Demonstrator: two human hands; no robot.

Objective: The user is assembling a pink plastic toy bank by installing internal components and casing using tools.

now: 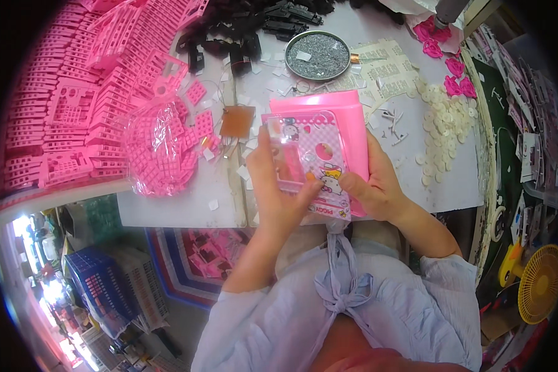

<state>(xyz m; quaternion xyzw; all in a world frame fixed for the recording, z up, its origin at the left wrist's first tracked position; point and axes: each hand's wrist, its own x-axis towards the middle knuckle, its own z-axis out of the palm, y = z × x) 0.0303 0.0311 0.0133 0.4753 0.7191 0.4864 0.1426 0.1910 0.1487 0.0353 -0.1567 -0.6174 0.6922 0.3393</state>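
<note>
Near the table's front edge, my left hand (275,189) grips a printed panel (326,133) by its left side, thumb on the face. The panel has a pink checked pattern, cartoon figures and a window at its left. Behind it is a glossy pink plastic shell (355,139), its upper and right sides showing past the panel. My right hand (381,186) is closed around the shell's right side, its thumb resting on the lower right of the panel. The fingers under both pieces are hidden.
Stacked pink plastic frames (62,102) fill the left side, beside a clear bag of pink keypads (161,149). Black parts (245,43) and a round dish of grey granules (318,56) lie behind. White discs (447,127) spread at right. A yellow fan (541,284) stands lower right.
</note>
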